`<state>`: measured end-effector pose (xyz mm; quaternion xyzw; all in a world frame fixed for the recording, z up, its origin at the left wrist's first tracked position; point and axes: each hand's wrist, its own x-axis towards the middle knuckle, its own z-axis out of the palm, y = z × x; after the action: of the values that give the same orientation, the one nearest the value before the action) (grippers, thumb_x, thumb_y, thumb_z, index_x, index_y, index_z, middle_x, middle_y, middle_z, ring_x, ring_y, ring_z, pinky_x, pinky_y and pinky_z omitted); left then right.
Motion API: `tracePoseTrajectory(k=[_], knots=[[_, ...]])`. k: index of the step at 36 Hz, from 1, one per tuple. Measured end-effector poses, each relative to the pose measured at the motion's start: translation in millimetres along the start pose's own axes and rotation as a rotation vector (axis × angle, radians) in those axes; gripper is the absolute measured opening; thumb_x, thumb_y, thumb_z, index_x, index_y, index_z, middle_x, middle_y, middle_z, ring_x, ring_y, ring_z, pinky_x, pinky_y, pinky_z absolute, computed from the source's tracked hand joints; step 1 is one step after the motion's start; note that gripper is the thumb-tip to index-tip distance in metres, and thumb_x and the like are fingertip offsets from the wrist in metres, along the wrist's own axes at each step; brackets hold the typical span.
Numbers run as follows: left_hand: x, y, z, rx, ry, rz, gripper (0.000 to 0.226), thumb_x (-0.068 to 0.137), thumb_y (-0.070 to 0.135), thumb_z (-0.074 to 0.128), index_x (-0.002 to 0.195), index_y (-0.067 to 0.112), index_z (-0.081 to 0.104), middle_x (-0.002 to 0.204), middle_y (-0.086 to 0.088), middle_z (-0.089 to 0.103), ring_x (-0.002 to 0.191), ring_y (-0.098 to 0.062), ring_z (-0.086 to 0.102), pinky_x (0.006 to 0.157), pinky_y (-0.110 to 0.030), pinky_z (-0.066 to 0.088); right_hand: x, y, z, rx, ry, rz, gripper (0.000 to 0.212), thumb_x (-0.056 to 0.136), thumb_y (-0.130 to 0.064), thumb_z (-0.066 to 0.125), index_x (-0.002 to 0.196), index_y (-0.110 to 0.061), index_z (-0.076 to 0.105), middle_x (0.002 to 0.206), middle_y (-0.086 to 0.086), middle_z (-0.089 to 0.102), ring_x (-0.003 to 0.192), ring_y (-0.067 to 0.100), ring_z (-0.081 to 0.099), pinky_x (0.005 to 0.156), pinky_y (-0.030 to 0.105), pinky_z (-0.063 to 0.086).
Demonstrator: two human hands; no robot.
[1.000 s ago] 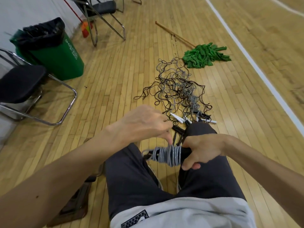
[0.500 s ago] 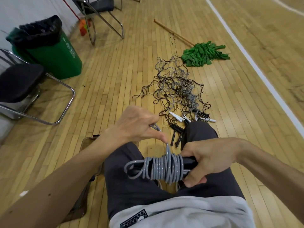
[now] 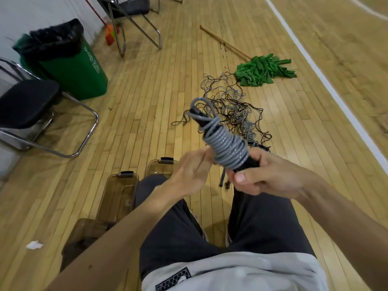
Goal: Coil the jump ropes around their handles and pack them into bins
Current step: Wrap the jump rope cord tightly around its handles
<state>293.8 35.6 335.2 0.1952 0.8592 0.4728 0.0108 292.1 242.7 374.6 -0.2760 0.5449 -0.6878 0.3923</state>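
Observation:
A grey jump rope [image 3: 227, 147] is wound in tight turns around its black handles and points up and to the left, with a loose loop at its top end. My right hand [image 3: 265, 177] grips the lower end of the handles. My left hand [image 3: 192, 172] pinches the coil's near side with its fingertips. A tangle of black and grey jump ropes [image 3: 233, 110] lies on the wooden floor beyond my knees. Two brown see-through bins [image 3: 117, 196] [image 3: 160, 168] stand on the floor by my left leg, and a third bin [image 3: 84, 234] sits nearer, partly hidden by my arm.
A green trash can [image 3: 69, 64] with a black liner stands at the left. Black folding chairs [image 3: 27, 106] [image 3: 130, 9] stand along the wall. A green mop [image 3: 262, 69] lies beyond the rope pile. A white paper scrap [image 3: 34, 245] lies at lower left.
The coiled rope has swung from lying level across my lap to pointing up and left. My left hand dropped from above the coil to its side. The view tilted, showing the bins.

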Motion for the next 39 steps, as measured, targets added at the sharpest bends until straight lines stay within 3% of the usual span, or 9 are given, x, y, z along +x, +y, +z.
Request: tracePoseTrajectory(k=[2,5,10,14,22,27,33,36,39], knots=[[0,5,1,-0.143,-0.012,-0.056,0.027,0.108,0.041,0.031,0.097,0.031,0.053,0.067,0.009,0.051,0.063,-0.018,0.042,0.061,-0.021,0.041,2,4,-7,0.030,0.053,0.006,0.012,0.082,-0.023,0.072,0.081,-0.019,0.061,0.060,-0.004,0.046,0.051,0.011,0.035,0.047,0.030,0.020],[0,5,4,-0.238,0.005,-0.110,0.042,0.099,0.063,0.033,0.099,0.025,0.051,0.062,0.007,0.040,0.056,-0.015,0.034,0.053,-0.035,0.033,3,11,-18,0.087,0.131,0.034,0.028,0.080,-0.026,0.079,0.085,-0.011,0.056,0.061,-0.003,0.043,0.049,0.008,0.033,0.044,0.022,0.020],[-2,6,5,-0.318,0.033,-0.238,0.021,0.107,0.028,0.042,0.093,0.018,0.053,0.057,0.013,0.046,0.055,-0.010,0.036,0.054,-0.027,0.031,6,21,-27,0.072,0.249,0.089,0.025,0.082,-0.022,0.075,0.091,-0.010,0.055,0.062,-0.002,0.044,0.049,0.005,0.036,0.042,0.015,0.025],[-6,0,3,-0.248,0.019,-0.318,0.016,0.104,0.026,0.052,0.097,0.015,0.060,0.059,0.007,0.058,0.048,-0.003,0.043,0.052,-0.018,0.035,12,29,-27,-0.043,0.366,0.188,0.026,0.089,-0.018,0.072,0.105,-0.007,0.055,0.063,-0.001,0.046,0.049,0.007,0.030,0.041,0.016,0.022],[-10,-1,-8,-0.342,-0.030,-0.501,0.018,0.104,0.025,0.050,0.104,0.018,0.066,0.076,0.000,0.070,0.059,-0.009,0.051,0.051,-0.024,0.040,35,43,-16,-0.314,0.473,0.217,0.016,0.096,-0.012,0.066,0.083,-0.011,0.057,0.059,-0.003,0.052,0.048,0.006,0.040,0.045,0.016,0.033],[-17,-3,-24,-0.393,-0.137,-0.594,0.036,0.107,0.024,0.033,0.113,0.014,0.067,0.098,-0.005,0.076,0.083,-0.015,0.063,0.067,-0.030,0.047,48,56,-10,-0.402,0.458,0.244,0.017,0.096,-0.015,0.066,0.081,-0.017,0.058,0.061,-0.005,0.054,0.060,0.017,0.044,0.058,0.030,0.037],[-37,-26,-50,-0.401,-0.177,-0.536,0.026,0.107,0.022,0.043,0.118,0.016,0.066,0.105,0.000,0.075,0.090,-0.013,0.066,0.066,-0.025,0.050,73,51,2,-0.407,0.362,0.304,0.014,0.097,-0.020,0.065,0.084,-0.018,0.059,0.062,-0.004,0.054,0.053,0.010,0.040,0.048,0.021,0.032],[-50,-44,-56,-0.367,-0.038,-0.528,0.019,0.103,0.028,0.054,0.113,0.018,0.067,0.097,0.001,0.076,0.084,-0.014,0.069,0.064,-0.024,0.051,95,46,12,-0.501,0.254,0.335,0.012,0.095,-0.018,0.067,0.086,-0.016,0.058,0.065,-0.005,0.055,0.054,0.008,0.044,0.050,0.020,0.036],[-62,-59,-59,-0.442,0.192,-0.591,0.034,0.092,0.045,0.061,0.103,0.015,0.069,0.087,-0.002,0.076,0.075,-0.015,0.068,0.058,-0.024,0.049,124,45,24,-0.534,0.164,0.381,0.014,0.088,-0.012,0.070,0.087,-0.015,0.056,0.065,-0.006,0.054,0.052,0.006,0.044,0.049,0.021,0.036]])
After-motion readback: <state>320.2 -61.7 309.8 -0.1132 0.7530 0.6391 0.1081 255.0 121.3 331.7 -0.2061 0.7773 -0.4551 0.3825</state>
